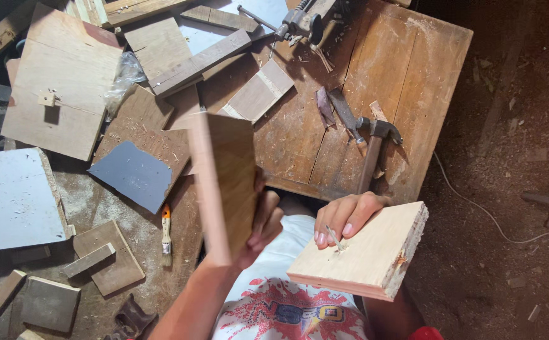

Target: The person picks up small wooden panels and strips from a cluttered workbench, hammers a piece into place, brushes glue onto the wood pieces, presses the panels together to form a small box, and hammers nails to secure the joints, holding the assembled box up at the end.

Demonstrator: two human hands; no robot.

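Observation:
My left hand (260,232) grips a brown wooden board (225,179) by its lower edge and holds it up on end; the board looks motion-blurred. My right hand (347,217) curls over the far edge of a pale, thick plywood piece (365,259) held flat in front of my body. A thin nail (334,238) stands slanted in the pale piece, right by my fingertips. The two boards are apart, the brown one to the left.
A claw hammer (375,140) lies on the wooden workbench (413,56) just beyond my hands. A metal vise (299,22) sits at the far edge. Scrap boards, a dark grey panel (133,174), a pale blue panel (11,200) and a small paintbrush (166,234) lie at left. A cable (494,217) crosses the dirt floor at right.

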